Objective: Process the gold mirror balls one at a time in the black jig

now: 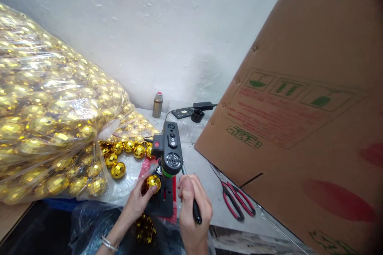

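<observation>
My left hand (139,195) pinches a shiny gold faceted ball (153,183) between thumb and fingers, close under the head of a small black bench drill press (172,143). Whether the ball touches the tool's working end cannot be made out. My right hand (195,201) is wrapped round the black-gripped lever (196,212) at the machine's right side. Below the head lies the machine's slotted black base plate (158,207), resting on red material. More gold balls (117,170) lie loose on the table to the left.
A large clear bag (54,99) full of gold balls fills the left. At right stands a big cardboard box (299,99), with red-handled scissors (236,201) beside it. Toward the wall are a metal bottle (157,105), a black cup (197,116) and a power adapter (203,106).
</observation>
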A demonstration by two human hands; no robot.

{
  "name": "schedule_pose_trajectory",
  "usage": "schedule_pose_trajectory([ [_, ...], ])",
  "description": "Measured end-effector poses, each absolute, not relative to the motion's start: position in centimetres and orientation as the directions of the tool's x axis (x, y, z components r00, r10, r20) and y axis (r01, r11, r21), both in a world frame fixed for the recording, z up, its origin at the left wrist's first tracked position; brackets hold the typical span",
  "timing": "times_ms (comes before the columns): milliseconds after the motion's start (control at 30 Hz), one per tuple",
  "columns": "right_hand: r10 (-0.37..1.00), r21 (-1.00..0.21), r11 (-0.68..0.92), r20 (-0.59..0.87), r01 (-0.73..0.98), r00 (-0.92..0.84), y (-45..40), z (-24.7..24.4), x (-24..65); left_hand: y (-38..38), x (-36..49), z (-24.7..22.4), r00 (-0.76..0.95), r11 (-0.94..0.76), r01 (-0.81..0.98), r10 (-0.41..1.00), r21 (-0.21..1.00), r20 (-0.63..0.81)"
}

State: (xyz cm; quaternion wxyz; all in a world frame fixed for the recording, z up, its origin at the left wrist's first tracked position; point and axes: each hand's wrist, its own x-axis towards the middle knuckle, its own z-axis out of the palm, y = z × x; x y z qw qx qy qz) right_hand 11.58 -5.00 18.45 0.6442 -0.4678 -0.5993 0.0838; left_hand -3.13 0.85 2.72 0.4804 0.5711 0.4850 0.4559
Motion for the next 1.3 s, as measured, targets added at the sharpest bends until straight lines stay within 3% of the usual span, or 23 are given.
schedule_pose_trajectory([
  [200,0.663,-0.692,0.558,0.704,0.458,0.255,-5.1,18.7,11.7,-0.1,-2.0,3.2,0.17,-0.278,0.398,0.959,0.874,0.228],
  [367,0.659,-0.678,0.568,0.714,0.467,0.236,-5.2,18.9,11.7,-1.1,-1.6,4.1,0.272,-0.382,0.431,0.919,0.817,0.286],
  [600,0.663,-0.677,0.568,0.713,0.468,0.227,-5.1,18.5,11.9,0.1,-1.4,3.4,0.248,-0.41,0.506,0.912,0.759,0.328],
  [867,0.612,-0.588,0.608,0.775,0.533,0.156,-5.4,17.9,12.3,0.5,-0.3,3.5,0.295,-0.353,0.563,0.93,0.748,0.217],
  [1067,0.592,-0.54,0.62,0.798,0.569,0.114,-5.5,14.7,12.7,0.2,-0.2,4.2,0.29,-0.317,0.579,0.941,0.751,0.173],
  [1300,0.53,-0.538,0.611,0.823,0.58,0.204,-5.3,12.0,12.1,0.1,0.0,3.8,0.275,-0.305,0.585,0.946,0.751,0.169],
])
